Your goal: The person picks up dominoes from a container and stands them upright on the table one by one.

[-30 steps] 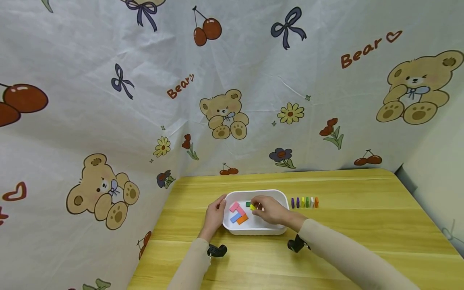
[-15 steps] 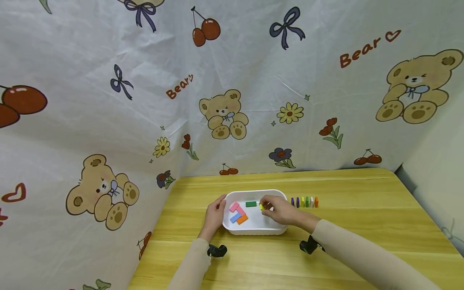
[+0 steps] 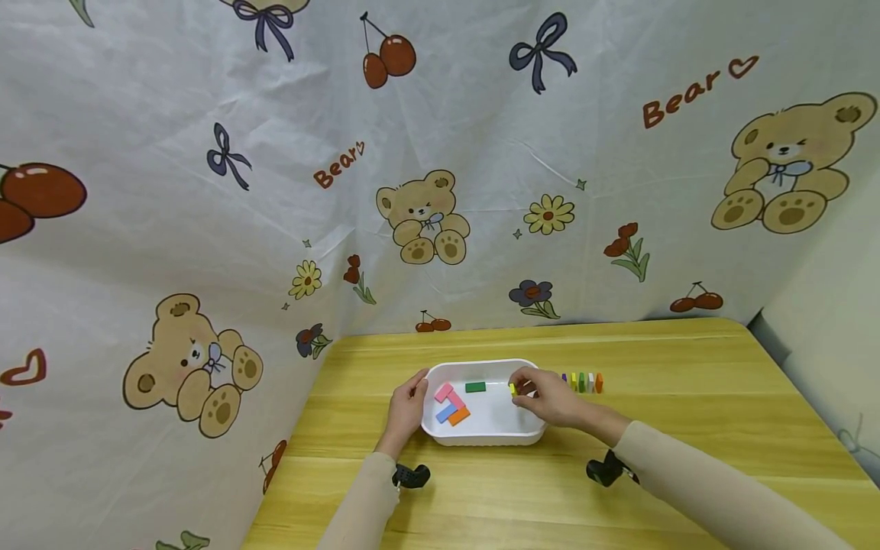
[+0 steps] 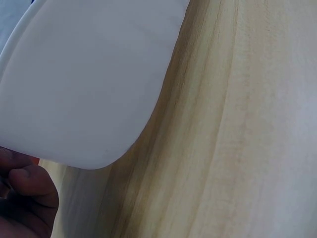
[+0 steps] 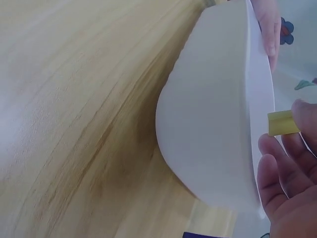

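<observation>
A white plastic tray [image 3: 488, 440] sits on the table. My left hand [image 3: 406, 410] grips its left end, and the left wrist view shows curled fingers [image 4: 37, 183] at its corner. Over the tray's right end, my right hand [image 3: 555, 399] pinches a small yellow block [image 5: 282, 123] between thumb and fingers, close to the rim. Inside the tray lie a green block [image 3: 475, 387], a pink block [image 3: 443, 393] touching another pink one, a blue block [image 3: 446, 413] and an orange block [image 3: 459, 416].
Right of the tray, several small blocks stand on edge in a row, among them a green one [image 3: 581, 382] and an orange one [image 3: 600, 383]; my right hand partly hides the row's left end. A bear-printed cloth [image 3: 481, 114] hangs behind the wooden table [image 3: 687, 405].
My right hand has carried the yellow block rightward from beside the green block to the tray's right end, uncovering the green block. The left hand has stayed on the tray.
</observation>
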Available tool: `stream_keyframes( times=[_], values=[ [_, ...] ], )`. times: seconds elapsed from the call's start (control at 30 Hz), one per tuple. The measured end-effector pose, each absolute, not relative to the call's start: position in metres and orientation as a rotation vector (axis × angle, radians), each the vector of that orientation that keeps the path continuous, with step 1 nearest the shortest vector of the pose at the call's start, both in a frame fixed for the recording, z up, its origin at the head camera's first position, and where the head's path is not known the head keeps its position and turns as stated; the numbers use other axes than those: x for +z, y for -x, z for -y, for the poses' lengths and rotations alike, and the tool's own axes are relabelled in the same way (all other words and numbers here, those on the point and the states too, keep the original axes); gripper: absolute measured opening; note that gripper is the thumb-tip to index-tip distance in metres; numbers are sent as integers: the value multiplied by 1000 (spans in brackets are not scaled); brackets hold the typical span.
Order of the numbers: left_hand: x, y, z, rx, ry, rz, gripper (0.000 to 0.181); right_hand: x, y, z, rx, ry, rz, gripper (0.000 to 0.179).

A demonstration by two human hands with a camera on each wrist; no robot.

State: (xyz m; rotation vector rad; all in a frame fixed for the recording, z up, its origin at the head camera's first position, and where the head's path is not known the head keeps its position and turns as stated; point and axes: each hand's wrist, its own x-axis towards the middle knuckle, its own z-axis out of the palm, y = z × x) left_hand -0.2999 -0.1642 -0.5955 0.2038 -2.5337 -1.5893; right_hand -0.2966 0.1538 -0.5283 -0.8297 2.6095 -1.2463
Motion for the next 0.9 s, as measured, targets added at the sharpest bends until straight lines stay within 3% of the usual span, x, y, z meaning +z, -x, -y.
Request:
stream_keyframes(
  times=[0.57,0.9],
  values=[
    [-595,300,165,-1578,-202,2543,39,-531,299,-191,-1337,625,-2670,24],
    [-594,300,166,-1586,-207,2539,38,-540,300,-205,-1352,603,-2715,20]
  ],
)
